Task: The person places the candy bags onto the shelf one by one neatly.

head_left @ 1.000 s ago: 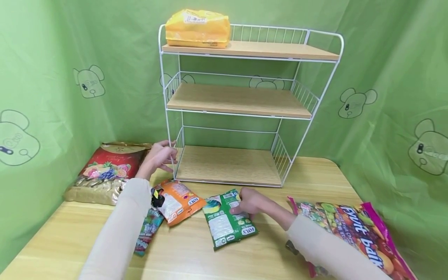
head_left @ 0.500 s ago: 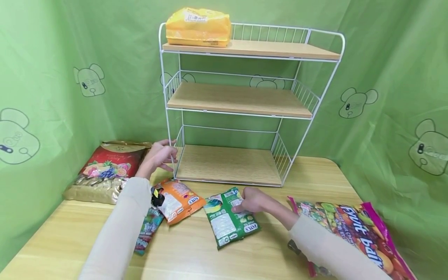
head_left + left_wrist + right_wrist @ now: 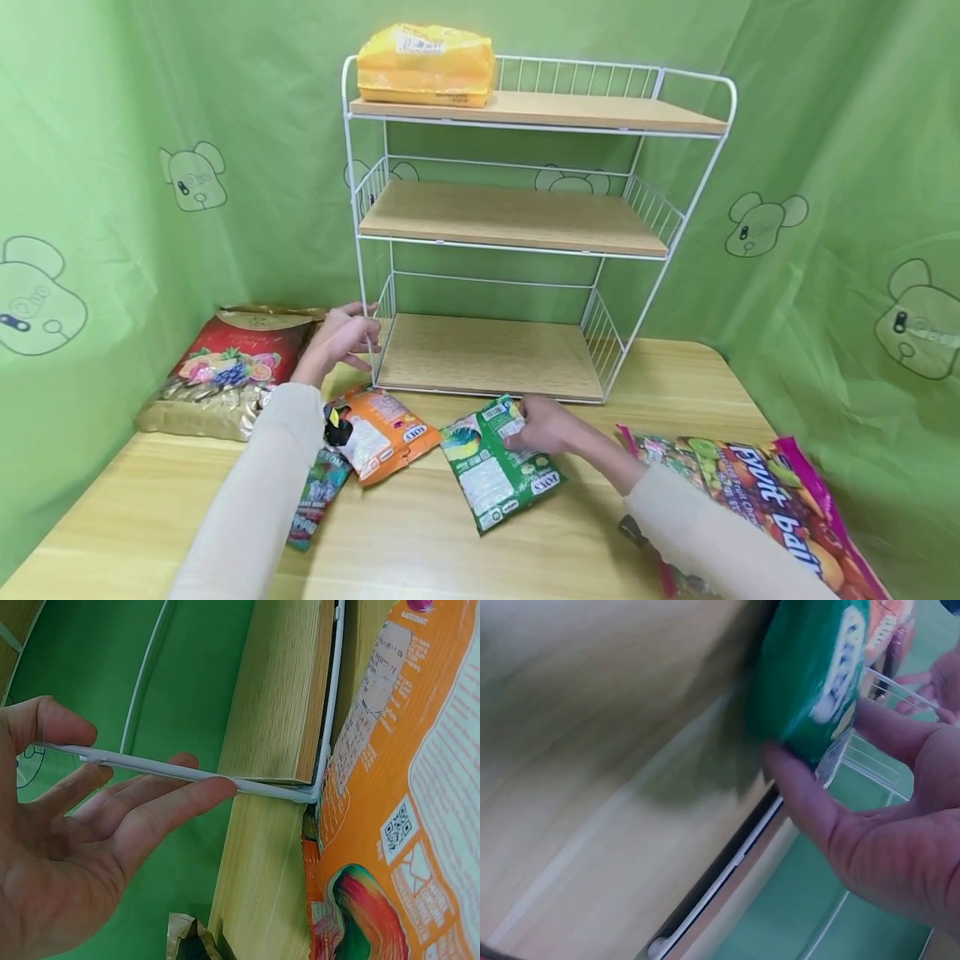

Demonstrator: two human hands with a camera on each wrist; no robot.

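Note:
My right hand [image 3: 543, 429] pinches the right side of a green FOX'S candy bag [image 3: 491, 479], which lies low over the table in front of the rack. In the right wrist view, thumb and fingers stand on either side of the green bag [image 3: 802, 682]. A three-tier rack [image 3: 510, 242] with white wire sides and wooden boards stands at the back. Its left front post [image 3: 157, 767] is held by my left hand [image 3: 341, 337], thumb on one side and fingers on the other. Just below that hand lies an orange FOX'S bag [image 3: 386, 433].
A teal bag [image 3: 318, 487] lies partly beneath the orange one. At far left rests a large red and gold bag [image 3: 232, 367]. A purple-edged Fruit bag [image 3: 772, 492] lies right, partly behind my sleeve. On the top shelf sits a yellow bag [image 3: 423, 67].
My right hand has shifted slightly right with the green bag, whose lower end has swung to the right. The left hand stays on the post.

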